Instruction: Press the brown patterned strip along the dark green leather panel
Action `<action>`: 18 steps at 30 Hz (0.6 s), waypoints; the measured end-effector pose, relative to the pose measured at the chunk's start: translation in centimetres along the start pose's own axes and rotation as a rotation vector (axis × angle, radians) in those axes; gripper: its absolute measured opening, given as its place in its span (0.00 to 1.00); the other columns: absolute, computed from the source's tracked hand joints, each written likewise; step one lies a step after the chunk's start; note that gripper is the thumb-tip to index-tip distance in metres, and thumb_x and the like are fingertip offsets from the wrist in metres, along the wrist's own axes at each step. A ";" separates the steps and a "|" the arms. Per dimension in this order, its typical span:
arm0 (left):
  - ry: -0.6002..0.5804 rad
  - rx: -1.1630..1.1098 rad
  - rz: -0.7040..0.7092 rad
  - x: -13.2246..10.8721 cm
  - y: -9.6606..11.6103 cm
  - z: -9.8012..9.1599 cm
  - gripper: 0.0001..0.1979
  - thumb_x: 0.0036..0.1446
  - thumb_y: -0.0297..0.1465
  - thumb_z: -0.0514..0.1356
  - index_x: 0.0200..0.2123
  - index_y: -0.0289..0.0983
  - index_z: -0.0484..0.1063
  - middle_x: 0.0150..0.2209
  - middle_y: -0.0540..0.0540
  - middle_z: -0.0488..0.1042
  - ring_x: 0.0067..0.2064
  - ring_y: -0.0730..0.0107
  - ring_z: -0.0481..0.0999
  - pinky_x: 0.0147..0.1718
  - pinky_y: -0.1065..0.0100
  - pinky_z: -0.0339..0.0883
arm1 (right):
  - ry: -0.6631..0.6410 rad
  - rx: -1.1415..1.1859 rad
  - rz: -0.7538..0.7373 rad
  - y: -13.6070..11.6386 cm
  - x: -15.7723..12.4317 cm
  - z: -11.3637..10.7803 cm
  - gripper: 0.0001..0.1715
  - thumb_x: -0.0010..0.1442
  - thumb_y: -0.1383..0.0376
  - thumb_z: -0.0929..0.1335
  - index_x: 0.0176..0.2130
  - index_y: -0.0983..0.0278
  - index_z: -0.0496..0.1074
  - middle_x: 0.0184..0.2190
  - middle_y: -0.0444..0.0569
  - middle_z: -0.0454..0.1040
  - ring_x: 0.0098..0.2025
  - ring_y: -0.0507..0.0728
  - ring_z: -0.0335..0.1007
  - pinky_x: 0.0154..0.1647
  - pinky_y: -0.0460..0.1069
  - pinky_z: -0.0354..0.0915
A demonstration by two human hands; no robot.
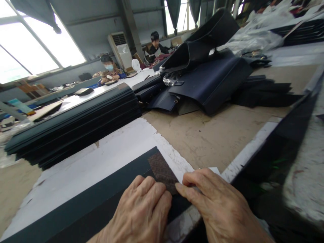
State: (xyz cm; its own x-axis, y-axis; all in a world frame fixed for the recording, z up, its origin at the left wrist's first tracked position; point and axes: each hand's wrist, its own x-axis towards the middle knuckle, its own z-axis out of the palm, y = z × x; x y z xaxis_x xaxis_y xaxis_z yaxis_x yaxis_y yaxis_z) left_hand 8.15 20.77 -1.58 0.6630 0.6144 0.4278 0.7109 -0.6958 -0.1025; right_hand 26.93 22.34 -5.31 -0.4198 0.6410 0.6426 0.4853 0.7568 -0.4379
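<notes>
A long dark green panel (101,185) lies on the white table sheet, with a darker band along its near side. Across its right end sits a brown patterned piece (162,168). My left hand (144,206) rests on the panel beside this piece, its fingers curled together and their tips hidden. My right hand (220,202) is closed at the piece's right edge, the thumb tip touching it and the index finger bent close by. Whatever lies under the right fingers is hidden. A small white scrap (212,169) shows behind the right knuckles.
A thick stack of dark green panels (76,125) lies at the left. Dark navy bag parts (202,77) are heaped beyond the brown board (202,135). The table's edge (250,152) runs along the right. Two people (108,69) sit at the far benches.
</notes>
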 end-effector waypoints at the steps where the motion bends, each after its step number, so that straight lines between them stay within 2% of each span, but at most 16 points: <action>1: 0.018 0.025 0.022 0.0 0.1 0.1 0.10 0.57 0.21 0.48 0.31 0.34 0.68 0.25 0.47 0.69 0.28 0.68 0.67 0.27 0.67 0.62 | -0.004 -0.005 -0.003 0.0 0.0 0.0 0.21 0.62 0.74 0.54 0.38 0.67 0.73 0.35 0.50 0.68 0.36 0.54 0.61 0.35 0.48 0.60; 3: 0.013 0.056 0.033 0.1 0.3 0.1 0.10 0.56 0.20 0.47 0.29 0.34 0.66 0.24 0.47 0.67 0.27 0.68 0.66 0.26 0.67 0.62 | -0.009 -0.024 -0.005 -0.1 0.0 0.0 0.22 0.60 0.76 0.54 0.39 0.67 0.73 0.36 0.50 0.68 0.37 0.54 0.62 0.36 0.49 0.61; 9: -0.201 0.040 -0.059 -0.1 0.6 -0.8 0.11 0.56 0.20 0.45 0.32 0.35 0.64 0.30 0.46 0.68 0.32 0.66 0.68 0.33 0.65 0.69 | -0.017 -0.097 -0.035 -0.2 -0.2 0.0 0.25 0.53 0.80 0.53 0.39 0.68 0.72 0.38 0.51 0.70 0.39 0.56 0.63 0.40 0.52 0.61; 13: -0.162 0.018 -0.031 -0.4 0.3 -0.3 0.12 0.55 0.18 0.45 0.34 0.34 0.64 0.29 0.45 0.68 0.30 0.67 0.68 0.30 0.66 0.70 | -0.032 -0.109 -0.055 -0.2 -0.1 0.1 0.26 0.51 0.80 0.53 0.41 0.68 0.72 0.40 0.50 0.70 0.41 0.57 0.63 0.43 0.52 0.61; 18: -0.085 -0.050 -0.052 -0.7 0.0 -0.2 0.09 0.57 0.20 0.47 0.33 0.35 0.65 0.29 0.47 0.69 0.29 0.68 0.68 0.29 0.67 0.69 | -0.033 -0.112 -0.050 -0.1 0.0 0.1 0.26 0.52 0.79 0.54 0.42 0.69 0.72 0.40 0.51 0.70 0.40 0.57 0.63 0.41 0.52 0.62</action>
State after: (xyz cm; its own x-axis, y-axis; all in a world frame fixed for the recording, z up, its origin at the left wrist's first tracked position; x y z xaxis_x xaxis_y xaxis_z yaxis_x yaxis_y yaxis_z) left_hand 7.68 20.28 -1.73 0.6446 0.6781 0.3531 0.7337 -0.6785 -0.0363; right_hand 26.81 22.24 -5.32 -0.4697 0.6084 0.6397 0.5454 0.7698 -0.3317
